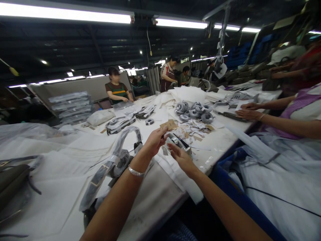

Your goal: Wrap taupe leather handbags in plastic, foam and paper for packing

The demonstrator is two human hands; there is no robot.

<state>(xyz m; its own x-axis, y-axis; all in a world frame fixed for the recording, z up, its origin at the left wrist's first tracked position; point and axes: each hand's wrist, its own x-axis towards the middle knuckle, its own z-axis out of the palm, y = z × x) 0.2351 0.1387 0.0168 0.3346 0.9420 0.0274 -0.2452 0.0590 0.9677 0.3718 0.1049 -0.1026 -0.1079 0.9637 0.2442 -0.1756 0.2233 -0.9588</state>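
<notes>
My left hand (155, 140), with a silver bracelet at its wrist, has thumb and fingers pinched on a brown card tag (169, 125). The tag stands out from my fingertips over the table. Just right of it, my right hand (181, 157) has its fingers stretched out, holding nothing that I can see. A tape dispenser (180, 142) sits right behind the right hand's fingers. A bag with a plastic-wrapped strap (126, 134) lies left of my left forearm. Past my hands is a pile of loose tags (194, 129).
Coiled grey straps (194, 110) are heaped beyond the tags. White sheets (57, 167) spread over the table's left. A blue bin (225, 167) with plastic wrapping stands at the right edge. A co-worker's hands (248, 112) work at the right; other people stand across the table.
</notes>
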